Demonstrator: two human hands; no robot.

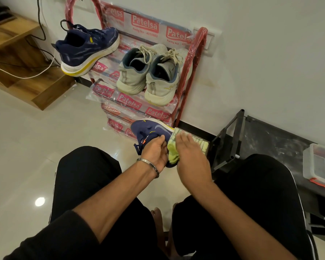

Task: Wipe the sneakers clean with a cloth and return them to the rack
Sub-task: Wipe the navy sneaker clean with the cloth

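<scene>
Both forearms reach forward over the knees. The left hand [155, 152] grips a navy sneaker [152, 131] held low, just near of the red rack [184, 94]. The right hand [190, 156], fingers straight and together, presses a yellow-green cloth [174, 149] against the sneaker's right side.

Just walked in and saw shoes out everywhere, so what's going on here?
A seated person is cleaning sneakers. Their left hand grips a navy sneaker held in front of their knees, while the right hand presses a yellow-green cloth flat against it. On the red rack by the wall, the matching navy sneaker sits tilted at the top left and a pale grey pair rests beside it. The held shoe is not yet back on the rack.
</scene>
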